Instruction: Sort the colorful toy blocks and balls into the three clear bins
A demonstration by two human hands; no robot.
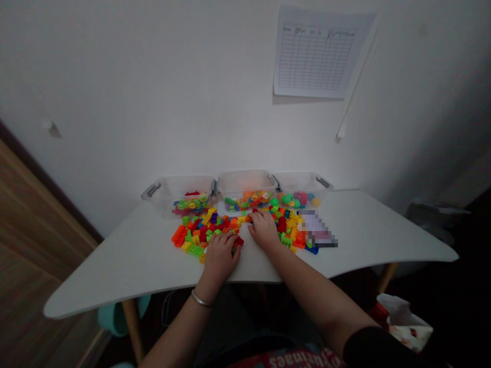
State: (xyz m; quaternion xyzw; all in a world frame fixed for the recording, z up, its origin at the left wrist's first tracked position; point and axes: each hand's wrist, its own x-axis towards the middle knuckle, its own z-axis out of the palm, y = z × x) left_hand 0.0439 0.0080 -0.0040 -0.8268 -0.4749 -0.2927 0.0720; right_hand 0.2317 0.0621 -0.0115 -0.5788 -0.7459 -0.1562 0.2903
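Note:
Colourful plastic building blocks (195,250) lie in a loose heap on the white table, left and right of a bare strip. My left hand (222,255), with a silver bangle on its wrist, is at the front of the left part. Its fingers curl around a red building block (239,242), partly covered by them. Farther back, my right hand (264,231) reaches between the two parts of the heap. Its fingers bend down together beside small red and orange pieces; whatever is under the fingertips is hidden.
Three clear plastic bins with grey handles stand along the wall: a left bin (172,184), a middle bin (245,179) and a right bin (299,181), each holding colourful pieces. A pixelated flat object (318,227) lies right of the blocks. A printed sheet (318,56) hangs above.

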